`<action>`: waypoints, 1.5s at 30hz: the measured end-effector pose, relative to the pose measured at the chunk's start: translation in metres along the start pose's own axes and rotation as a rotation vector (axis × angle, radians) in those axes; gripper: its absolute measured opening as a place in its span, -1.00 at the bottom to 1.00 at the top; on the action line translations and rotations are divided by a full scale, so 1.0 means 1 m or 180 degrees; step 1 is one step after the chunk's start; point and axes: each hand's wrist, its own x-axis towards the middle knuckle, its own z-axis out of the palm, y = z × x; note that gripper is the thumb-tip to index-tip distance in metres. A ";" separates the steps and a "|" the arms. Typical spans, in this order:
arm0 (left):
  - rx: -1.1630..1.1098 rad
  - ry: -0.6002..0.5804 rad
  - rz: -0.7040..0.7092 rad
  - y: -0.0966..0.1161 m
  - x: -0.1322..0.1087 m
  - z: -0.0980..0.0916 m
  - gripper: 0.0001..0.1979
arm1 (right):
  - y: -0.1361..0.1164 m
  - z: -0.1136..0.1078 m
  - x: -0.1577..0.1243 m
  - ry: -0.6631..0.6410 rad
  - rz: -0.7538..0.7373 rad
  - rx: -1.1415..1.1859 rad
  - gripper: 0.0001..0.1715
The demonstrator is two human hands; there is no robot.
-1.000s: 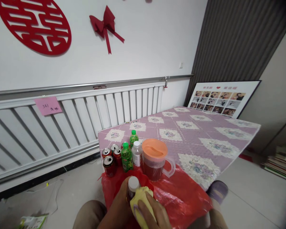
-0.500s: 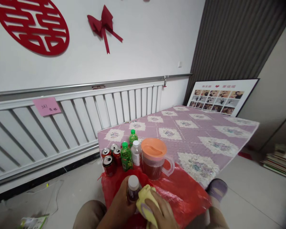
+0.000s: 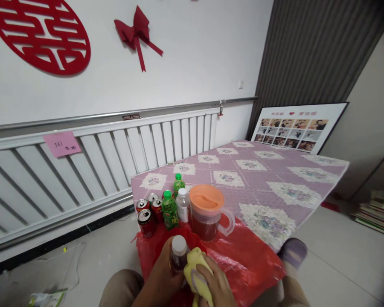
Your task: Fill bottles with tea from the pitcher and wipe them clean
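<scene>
My left hand [image 3: 166,273] is wrapped round a white-capped plastic bottle [image 3: 179,251] of dark liquid, held upright near the table's front edge. In my right hand [image 3: 216,283] a bunched yellow cloth [image 3: 198,273] presses against the bottle's right side. Just beyond them stands a clear pitcher [image 3: 205,226] with an orange lid and reddish-brown liquid inside. To its left are a white-capped bottle [image 3: 183,207], a green-capped bottle [image 3: 170,211] and a second green bottle [image 3: 178,184]. Several red drink cans [image 3: 146,224] cluster at the left. The lower part of the held bottle is hidden.
A red plastic sheet [image 3: 246,256] covers the front of the table, over a purple floral tablecloth [image 3: 227,177]. Behind the table runs a white radiator [image 3: 141,147] along the wall. A framed photo board [image 3: 288,128] leans at the back right.
The yellow cloth in my right hand has shifted very slightly against the bottle. My left hand keeps its hold, and the other containers stay in place.
</scene>
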 end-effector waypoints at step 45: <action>-0.0165 0.0230 -0.0241 -0.026 -0.006 -0.023 -0.34 | -0.003 -0.005 0.031 -0.0362 0.0930 0.1191 -0.38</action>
